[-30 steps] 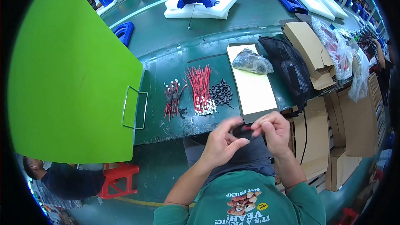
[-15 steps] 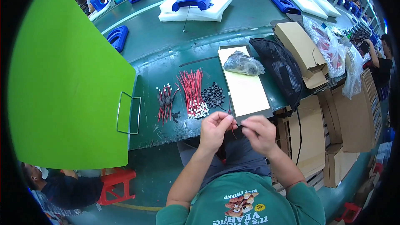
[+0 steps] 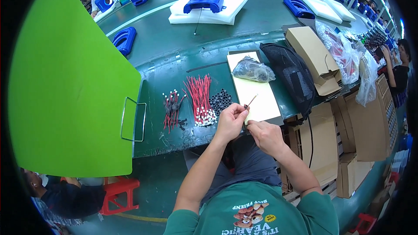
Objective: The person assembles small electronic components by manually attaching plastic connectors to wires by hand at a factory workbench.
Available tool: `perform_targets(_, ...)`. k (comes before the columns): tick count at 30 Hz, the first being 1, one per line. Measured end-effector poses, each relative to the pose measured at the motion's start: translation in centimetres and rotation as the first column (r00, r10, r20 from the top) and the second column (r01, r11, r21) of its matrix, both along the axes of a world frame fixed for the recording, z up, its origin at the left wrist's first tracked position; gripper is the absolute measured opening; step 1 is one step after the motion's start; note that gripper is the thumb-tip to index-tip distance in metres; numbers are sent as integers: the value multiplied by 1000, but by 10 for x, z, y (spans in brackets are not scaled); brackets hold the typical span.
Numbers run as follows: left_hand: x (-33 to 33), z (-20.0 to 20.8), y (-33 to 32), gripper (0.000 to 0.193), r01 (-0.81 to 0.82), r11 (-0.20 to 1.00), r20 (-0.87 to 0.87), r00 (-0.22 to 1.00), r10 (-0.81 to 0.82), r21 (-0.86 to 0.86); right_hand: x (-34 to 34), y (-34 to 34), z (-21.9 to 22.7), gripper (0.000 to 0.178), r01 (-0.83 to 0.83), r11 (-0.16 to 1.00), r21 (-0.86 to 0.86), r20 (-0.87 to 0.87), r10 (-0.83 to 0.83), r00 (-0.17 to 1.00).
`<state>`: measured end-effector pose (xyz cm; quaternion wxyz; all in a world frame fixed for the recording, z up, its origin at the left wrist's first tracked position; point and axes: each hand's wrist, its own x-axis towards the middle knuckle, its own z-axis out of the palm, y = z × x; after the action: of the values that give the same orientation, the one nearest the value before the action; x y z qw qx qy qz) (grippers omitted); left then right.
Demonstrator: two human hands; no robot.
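My left hand [image 3: 231,122] pinches a short thin wire [image 3: 251,100] with a dark piece on it, the wire's free end sticking up over the pale board. My right hand [image 3: 266,136] is closed beside it at the board's near edge; whatever its fingertips hold, if anything, is hidden. Left of my hands lie a bundle of red wires with white connectors [image 3: 201,100], a heap of small black rings [image 3: 220,100], and a smaller group of red wires with black pieces on them [image 3: 173,108].
A bag of dark parts [image 3: 253,69] rests on the pale board [image 3: 261,98]. Right of it are a black mesh bag [image 3: 291,72] and cardboard boxes [image 3: 311,52]. A green panel [image 3: 74,91] stands at left. Across the bench, blue housings [image 3: 203,1] sit on white foam [image 3: 235,6].
Both hands have moved slightly; the left is further forward, over the board. The wire now tilts up to the right. My right fingers, blurred before, have come down and closed near the left hand.
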<state>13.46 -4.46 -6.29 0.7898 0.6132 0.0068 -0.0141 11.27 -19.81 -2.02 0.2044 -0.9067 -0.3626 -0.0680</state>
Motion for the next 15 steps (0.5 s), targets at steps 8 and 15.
perform_targets(8,3,-5,1,4,12,988,-23,1000,-9,155,-1,9,1,9,34,984,177,111,-54,992)
perform_targets(15,2,-3,-2,4,-5,983,-23,1000,10,182,-1,3,-14,11,-36,989,145,196,7,981)
